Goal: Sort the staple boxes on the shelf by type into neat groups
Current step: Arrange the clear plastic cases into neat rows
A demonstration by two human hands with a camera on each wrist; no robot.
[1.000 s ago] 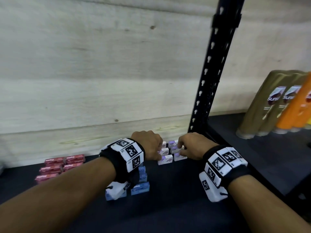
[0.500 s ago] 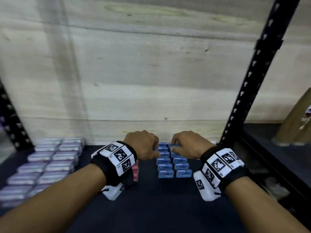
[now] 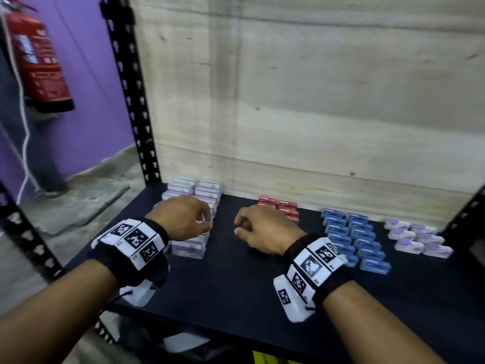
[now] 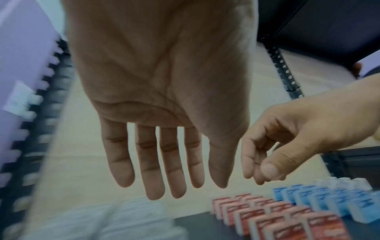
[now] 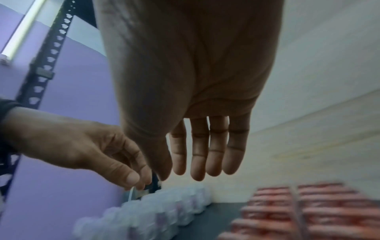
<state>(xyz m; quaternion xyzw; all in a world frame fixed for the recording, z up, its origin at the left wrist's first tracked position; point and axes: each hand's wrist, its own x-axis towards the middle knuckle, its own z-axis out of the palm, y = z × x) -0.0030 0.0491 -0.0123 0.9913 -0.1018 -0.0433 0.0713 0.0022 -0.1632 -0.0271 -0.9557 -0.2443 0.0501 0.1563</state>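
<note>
Four groups of staple boxes stand in rows on the dark shelf (image 3: pixel 236 279): large white-and-purple boxes (image 3: pixel 195 191) at the left, red boxes (image 3: pixel 287 208), blue boxes (image 3: pixel 351 237), and small white-and-purple boxes (image 3: pixel 417 236) at the right. My left hand (image 3: pixel 207 227) hovers over the front of the large white boxes, its fingers hanging straight and empty in the left wrist view (image 4: pixel 174 186). My right hand (image 3: pixel 240 227) hovers over bare shelf just left of the red boxes (image 5: pixel 308 211); its fingers (image 5: pixel 197 162) hang loose and hold nothing.
A wooden panel (image 3: pixel 315 114) closes the back of the shelf. Black perforated uprights stand at the left (image 3: pixel 131 88) and right (image 3: pixel 469 214). A red fire extinguisher (image 3: pixel 34 56) hangs on the purple wall, with a person's leg (image 3: pixel 42 153) below it.
Both hands moved left along the shelf, from the small white boxes past the blue rows to the large white boxes and red boxes. The head view swung left with them.
</note>
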